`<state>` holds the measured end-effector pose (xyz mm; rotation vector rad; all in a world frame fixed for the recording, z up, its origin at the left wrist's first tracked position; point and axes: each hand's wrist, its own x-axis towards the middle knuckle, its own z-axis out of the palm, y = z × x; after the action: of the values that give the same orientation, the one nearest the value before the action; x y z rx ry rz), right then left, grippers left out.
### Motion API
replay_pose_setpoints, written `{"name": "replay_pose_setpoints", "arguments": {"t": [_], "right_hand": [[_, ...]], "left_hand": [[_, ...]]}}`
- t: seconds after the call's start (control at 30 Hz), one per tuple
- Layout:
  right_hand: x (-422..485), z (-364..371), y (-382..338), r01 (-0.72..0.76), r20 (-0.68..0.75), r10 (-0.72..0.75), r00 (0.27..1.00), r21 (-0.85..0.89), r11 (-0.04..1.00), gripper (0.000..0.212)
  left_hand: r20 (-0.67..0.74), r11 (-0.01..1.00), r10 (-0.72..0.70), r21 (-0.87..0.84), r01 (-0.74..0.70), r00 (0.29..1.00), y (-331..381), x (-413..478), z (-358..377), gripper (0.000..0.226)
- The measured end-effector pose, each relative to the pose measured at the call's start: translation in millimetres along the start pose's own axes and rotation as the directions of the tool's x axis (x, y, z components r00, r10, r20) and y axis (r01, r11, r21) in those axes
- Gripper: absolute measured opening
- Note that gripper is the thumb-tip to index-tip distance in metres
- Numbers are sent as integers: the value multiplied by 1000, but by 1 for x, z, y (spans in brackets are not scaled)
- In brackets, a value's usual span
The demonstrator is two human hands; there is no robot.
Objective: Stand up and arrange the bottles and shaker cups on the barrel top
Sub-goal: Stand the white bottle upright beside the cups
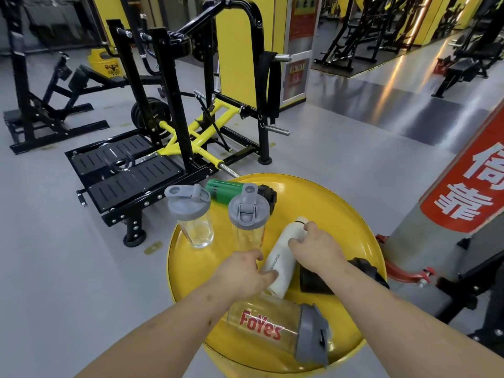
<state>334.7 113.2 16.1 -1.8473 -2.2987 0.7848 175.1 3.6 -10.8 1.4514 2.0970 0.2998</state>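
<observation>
On the yellow barrel top (321, 203) a white bottle (281, 264) lies on its side. My left hand (242, 275) grips its lower end and my right hand (316, 248) holds its upper part near the cap. Two clear shaker cups with grey lids stand upright: one (192, 216) at the far left rim, the other (247, 219) beside it. A green bottle (226, 192) with a black cap lies flat at the far edge. A clear shaker cup with red lettering (275, 328) lies on its side near me. A black bottle (316, 279) lies under my right forearm.
A black and yellow gym machine (174, 126) stands on the grey floor beyond the barrel. A pillar with a red banner (463, 192) rises at the right, close to the barrel's rim. More black machines fill the back.
</observation>
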Motion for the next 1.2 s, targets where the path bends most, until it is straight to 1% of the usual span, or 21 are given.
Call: {"name": "replay_pose_setpoints", "arguments": {"t": [0.07,0.17,0.27,0.33,0.43,0.47,0.57,0.7,0.77,0.83,0.9,0.93,1.0,1.07,1.2], "right_hand": [[0,2,-1,-36,22,36,999,5,999,60],[3,3,-3,-94,37,94,995,14,995,68],[7,6,-4,-153,69,152,986,1,988,73],[9,7,-5,-162,96,163,982,-10,987,71],[11,6,-9,-153,103,153,983,-5,988,59],[11,5,-10,-152,100,151,983,0,988,59],[11,3,-13,-168,76,165,983,33,985,66],[14,2,-13,-208,49,203,978,139,968,61],[17,-1,-14,-218,50,212,976,216,952,61],[22,-4,-12,-241,62,235,970,353,904,67],[26,-7,-8,-252,70,253,965,513,821,75],[27,-9,-7,-246,69,253,965,566,786,79],[29,-15,-6,-211,57,225,973,621,755,83],[28,-22,-5,-145,30,165,986,651,745,81],[27,-31,5,41,-74,11,997,662,748,88]], "left_hand": [[25,1000,-17,15,17,1000,7,2,3,79],[60,1000,-11,24,9,998,13,5,7,69],[66,1000,16,-12,-15,998,17,8,8,59],[64,999,21,-47,-18,998,16,10,7,56],[79,990,13,-142,-2,997,11,13,6,50],[81,986,13,-170,1,997,9,14,7,49],[68,973,20,-230,-4,997,5,16,11,48],[40,946,60,-322,-44,997,7,18,11,47],[22,936,78,-345,-66,997,10,17,11,52],[4,931,98,-354,-91,995,13,17,12,58],[-20,929,112,-354,-112,994,18,17,13,63],[-35,929,116,-351,-121,993,20,18,13,65],[-73,927,122,-347,-140,990,25,20,14,71],[-94,922,118,-361,-144,989,30,24,15,77],[-130,916,86,-381,-130,988,43,35,17,77]]}}
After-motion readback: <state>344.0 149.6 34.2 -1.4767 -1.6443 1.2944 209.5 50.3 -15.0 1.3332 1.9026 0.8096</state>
